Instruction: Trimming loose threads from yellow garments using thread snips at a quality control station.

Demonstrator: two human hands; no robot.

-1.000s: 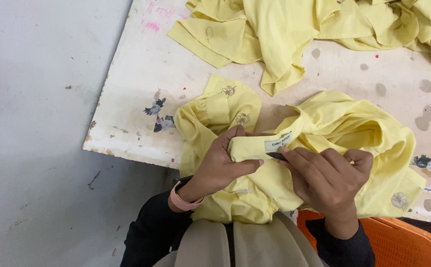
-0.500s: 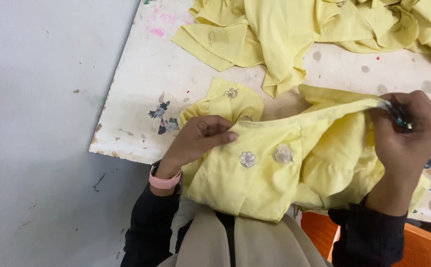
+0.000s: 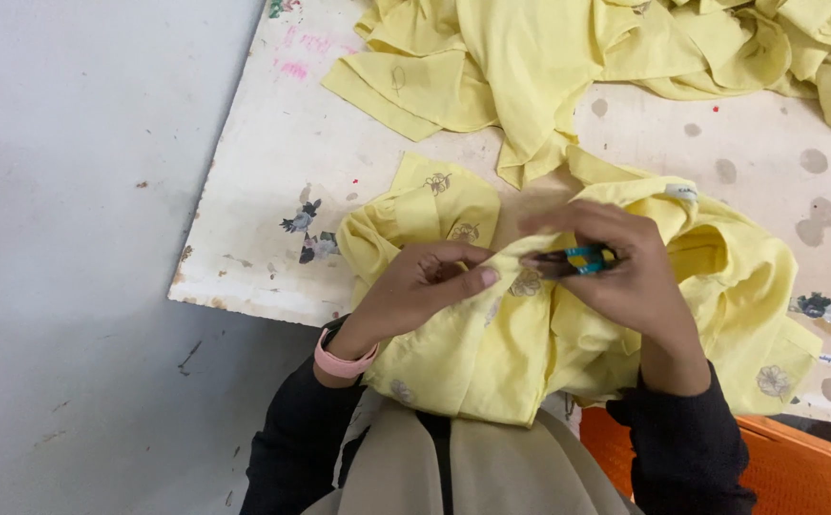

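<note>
Here, the left hand [image 3: 431, 286] pinches a fold of the yellow garment [image 3: 530, 334] at the table [image 3: 272, 191] edge, tautening it for the right hand [image 3: 615, 272], whose fingers close on a blue-handled snipper [image 3: 575, 260] at the seam.

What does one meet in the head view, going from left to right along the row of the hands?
Grey floor → white table edge → pink wristband → left hand → blue-handled snips in the right hand → yellow garment.
</note>
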